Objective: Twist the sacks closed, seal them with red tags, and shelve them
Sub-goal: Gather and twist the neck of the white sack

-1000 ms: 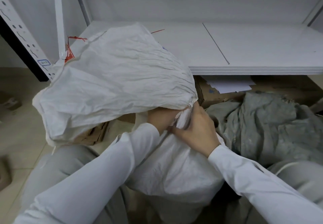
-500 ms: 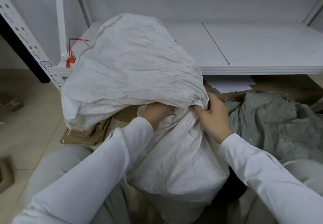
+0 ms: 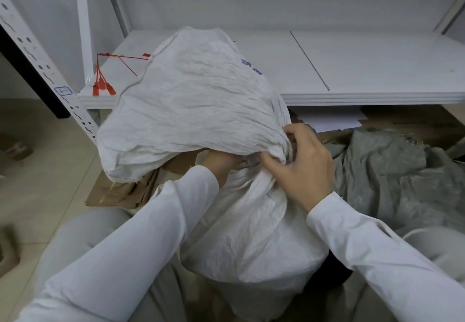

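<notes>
Between the person's knees, in front of the shelf, stands a white sack, neck twisted, loose top flopped over to the left. Its neck is grasped by the right hand, fingers and thumb curled round the gathered fabric. At the same neck, under the flopped top, sits the left hand; fingers hidden, grip cannot be determined. Several red tags lie at the shelf's left front corner. Grey cloth is heaped to the right, and flattened cardboard lies on the floor to the left.
</notes>
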Available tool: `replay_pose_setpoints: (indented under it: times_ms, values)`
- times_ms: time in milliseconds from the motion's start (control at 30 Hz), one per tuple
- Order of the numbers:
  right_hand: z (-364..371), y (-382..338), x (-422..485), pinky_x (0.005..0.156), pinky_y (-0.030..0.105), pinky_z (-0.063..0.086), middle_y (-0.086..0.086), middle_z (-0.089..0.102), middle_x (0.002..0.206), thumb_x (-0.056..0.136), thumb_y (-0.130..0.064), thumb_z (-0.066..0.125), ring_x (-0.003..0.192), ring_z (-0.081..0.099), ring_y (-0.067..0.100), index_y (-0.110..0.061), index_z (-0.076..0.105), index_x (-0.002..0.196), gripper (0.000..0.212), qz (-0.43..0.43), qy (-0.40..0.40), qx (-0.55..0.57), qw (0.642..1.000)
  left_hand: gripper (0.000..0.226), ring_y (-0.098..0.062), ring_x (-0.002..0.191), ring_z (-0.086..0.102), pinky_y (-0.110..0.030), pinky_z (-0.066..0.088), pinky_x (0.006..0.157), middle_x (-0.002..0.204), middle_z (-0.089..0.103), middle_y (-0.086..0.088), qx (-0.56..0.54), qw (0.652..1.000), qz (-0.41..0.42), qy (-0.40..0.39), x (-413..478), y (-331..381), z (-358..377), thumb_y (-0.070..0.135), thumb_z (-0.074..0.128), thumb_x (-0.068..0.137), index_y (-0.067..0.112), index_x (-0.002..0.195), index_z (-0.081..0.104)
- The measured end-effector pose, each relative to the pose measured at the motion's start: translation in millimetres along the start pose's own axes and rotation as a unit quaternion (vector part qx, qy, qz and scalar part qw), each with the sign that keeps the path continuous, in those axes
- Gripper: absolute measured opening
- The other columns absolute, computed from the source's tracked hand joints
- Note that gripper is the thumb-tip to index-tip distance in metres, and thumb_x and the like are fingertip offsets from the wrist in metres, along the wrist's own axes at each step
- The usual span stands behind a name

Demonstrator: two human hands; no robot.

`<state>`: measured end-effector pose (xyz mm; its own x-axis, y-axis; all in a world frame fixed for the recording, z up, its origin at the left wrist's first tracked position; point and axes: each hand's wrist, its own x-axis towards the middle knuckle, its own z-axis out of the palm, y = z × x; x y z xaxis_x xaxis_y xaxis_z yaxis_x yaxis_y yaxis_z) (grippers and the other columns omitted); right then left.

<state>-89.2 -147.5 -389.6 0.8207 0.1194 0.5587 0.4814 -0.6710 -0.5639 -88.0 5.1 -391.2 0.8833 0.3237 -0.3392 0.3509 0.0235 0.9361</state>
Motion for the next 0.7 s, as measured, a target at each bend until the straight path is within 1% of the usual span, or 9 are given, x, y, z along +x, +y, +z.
replay_pose_setpoints:
  times_ms: [67,167,300,367,433,533,600,633,700]
  values:
    - [-1.8,4.1,9.1,0.060,0.028,0.039,0.003,0.059,0.073,0.077,-0.041,0.063,0.064,0.050,0.011,-0.010,0.058,0.080,0.032,0.064,0.007,0.088,0.994,0.028,-0.023,0.101,0.056,-0.011,0.044,0.068,0.109,0.060,-0.011,0.030,0.999,-0.020,-0.032,-1.4,3.1,4.4,0.010,0.055,0.096,-0.002,0.121,0.057]
    - [-2.0,17.5,20.6,0.055,0.031,0.023,0.005,0.039,0.056,0.090,-0.026,0.061,0.056,0.029,0.007,-0.007,0.042,0.061,0.040,0.190,0.003,0.173,0.966,0.012,-0.009,0.066,0.050,-0.014,0.040,0.053,0.072,0.051,-0.001,0.016,0.997,-0.036,-0.072,-5.7,10.0,10.2,0.021,0.067,0.088,0.014,0.081,0.062]
    - [7.7,35.0,23.5,0.063,0.029,0.023,0.006,0.037,0.068,0.087,-0.032,0.068,0.066,0.033,0.014,0.002,0.045,0.066,0.046,0.329,-0.008,0.294,0.897,0.042,-0.011,0.090,0.063,-0.018,0.048,0.067,0.102,0.067,0.005,0.026,0.996,0.047,-0.064,-4.3,2.5,11.1,0.026,0.078,0.076,0.016,0.115,0.066]
    - [13.0,39.8,25.1,0.065,0.031,0.028,0.006,0.039,0.070,0.076,-0.038,0.075,0.069,0.036,0.018,-0.009,0.047,0.065,0.042,0.375,-0.004,0.349,0.859,0.041,-0.012,0.099,0.065,-0.025,0.053,0.080,0.106,0.070,0.006,0.067,0.990,0.110,-0.059,-8.6,2.1,12.7,0.027,0.080,0.074,0.014,0.111,0.067]
    - [16.6,44.2,25.8,0.066,0.034,0.037,0.008,0.050,0.076,0.063,-0.046,0.079,0.071,0.047,0.020,-0.012,0.056,0.071,0.042,0.421,-0.021,0.374,0.826,0.033,-0.011,0.091,0.066,-0.026,0.052,0.082,0.094,0.071,0.005,0.116,0.981,0.151,-0.048,-14.3,0.6,13.2,0.029,0.081,0.072,0.011,0.097,0.069]
    - [14.4,45.8,24.1,0.068,0.033,0.048,0.013,0.060,0.076,0.078,-0.030,0.078,0.072,0.058,0.022,-0.011,0.051,0.058,0.039,0.441,-0.041,0.381,0.812,0.024,-0.007,0.072,0.063,-0.024,0.052,0.078,0.071,0.066,-0.001,0.110,0.978,0.168,-0.064,-22.3,-3.3,12.6,0.019,0.076,0.078,0.001,0.076,0.061]
    - [16.5,46.8,21.9,0.074,0.037,0.054,0.023,0.068,0.093,0.085,-0.013,0.073,0.078,0.061,0.026,-0.007,0.061,0.072,0.019,0.443,-0.014,0.373,0.815,0.026,0.004,0.053,0.052,-0.003,0.035,0.057,0.056,0.056,0.009,0.109,0.975,0.182,-0.073,-27.9,-4.4,13.1,0.003,0.067,0.084,0.005,0.061,0.055]
    - [18.4,46.9,21.1,0.081,0.041,0.054,0.030,0.065,0.105,0.086,-0.008,0.070,0.084,0.063,0.029,-0.002,0.066,0.085,0.007,0.444,-0.006,0.368,0.817,0.024,0.004,0.053,0.049,-0.005,0.039,0.056,0.060,0.056,0.005,0.124,0.970,0.196,-0.071,-29.6,-3.9,13.0,0.001,0.063,0.086,0.000,0.063,0.057]
    - [24.7,51.2,17.5,0.089,0.040,0.052,0.018,0.066,0.111,0.085,-0.012,0.072,0.091,0.065,0.030,-0.006,0.067,0.097,0.014,0.445,-0.004,0.365,0.818,0.016,-0.015,0.064,0.055,-0.013,0.043,0.063,0.072,0.060,-0.013,0.158,0.954,0.242,-0.076,-30.5,-2.3,13.1,0.003,0.060,0.087,-0.010,0.078,0.064]
